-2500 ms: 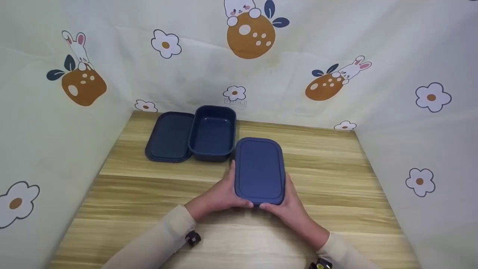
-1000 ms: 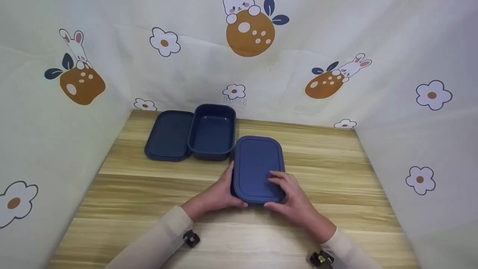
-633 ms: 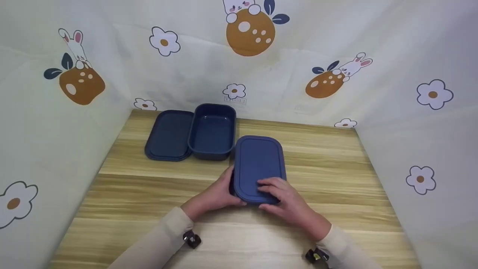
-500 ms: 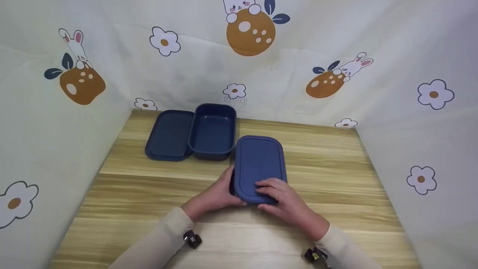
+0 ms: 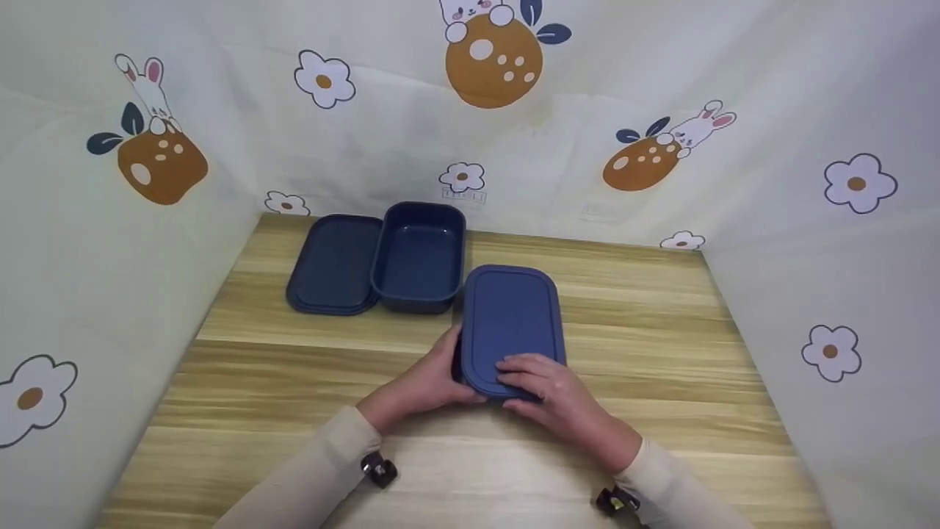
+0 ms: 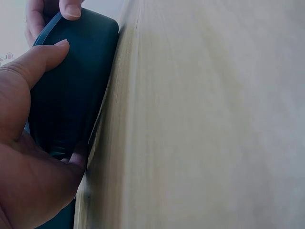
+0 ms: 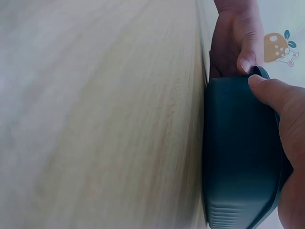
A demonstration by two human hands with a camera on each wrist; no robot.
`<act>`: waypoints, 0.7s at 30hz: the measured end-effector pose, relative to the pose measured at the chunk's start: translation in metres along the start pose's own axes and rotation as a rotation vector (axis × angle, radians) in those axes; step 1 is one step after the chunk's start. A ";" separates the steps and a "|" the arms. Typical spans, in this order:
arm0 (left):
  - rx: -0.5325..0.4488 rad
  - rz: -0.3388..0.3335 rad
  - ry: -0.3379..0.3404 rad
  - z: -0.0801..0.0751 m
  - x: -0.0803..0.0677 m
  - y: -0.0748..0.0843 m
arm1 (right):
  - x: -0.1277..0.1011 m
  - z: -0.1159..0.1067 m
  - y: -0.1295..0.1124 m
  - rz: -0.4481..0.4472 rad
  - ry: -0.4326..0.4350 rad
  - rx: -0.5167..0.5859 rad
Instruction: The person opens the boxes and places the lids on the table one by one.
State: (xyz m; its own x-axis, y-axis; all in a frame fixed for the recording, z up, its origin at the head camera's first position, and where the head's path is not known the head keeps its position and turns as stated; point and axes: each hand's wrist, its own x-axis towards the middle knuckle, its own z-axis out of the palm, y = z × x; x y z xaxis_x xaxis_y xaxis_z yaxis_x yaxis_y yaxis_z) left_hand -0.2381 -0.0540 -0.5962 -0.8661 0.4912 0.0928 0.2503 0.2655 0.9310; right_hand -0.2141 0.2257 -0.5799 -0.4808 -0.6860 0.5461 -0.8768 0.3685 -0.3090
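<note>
Head view is showing a wooden table [image 5: 661, 353] bearing a closed blue box [image 5: 510, 323], its long side running away from the person. The left hand [image 5: 426, 383] is gripping its near left corner, and the right hand [image 5: 554, 389] is curling over its near lid edge.
</note>
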 end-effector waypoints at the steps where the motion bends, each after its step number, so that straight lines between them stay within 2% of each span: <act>1: 0.002 -0.002 -0.001 0.000 0.000 0.000 | 0.000 0.000 0.000 -0.006 0.005 0.006; 7: 0.054 -0.034 0.004 0.000 0.000 -0.001 | 0.002 0.004 0.000 -0.030 0.045 0.067; 10: 0.067 -0.029 0.012 0.001 0.000 -0.001 | 0.003 0.005 -0.001 -0.027 0.055 0.089; 14: 0.054 -0.010 0.021 0.002 -0.001 0.001 | 0.004 0.003 -0.003 0.013 0.052 0.123; 18: 0.054 -0.020 0.021 0.002 -0.001 0.002 | 0.005 0.000 -0.005 0.078 0.021 0.157; 21: 0.057 -0.032 0.017 0.001 -0.001 0.003 | 0.007 -0.001 -0.006 0.089 0.007 0.154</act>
State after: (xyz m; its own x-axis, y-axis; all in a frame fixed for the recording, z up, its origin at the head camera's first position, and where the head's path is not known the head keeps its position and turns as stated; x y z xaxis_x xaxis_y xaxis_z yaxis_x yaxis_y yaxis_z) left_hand -0.2354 -0.0527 -0.5938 -0.8810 0.4680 0.0694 0.2460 0.3279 0.9121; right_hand -0.2120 0.2199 -0.5732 -0.5573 -0.6500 0.5167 -0.8188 0.3268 -0.4720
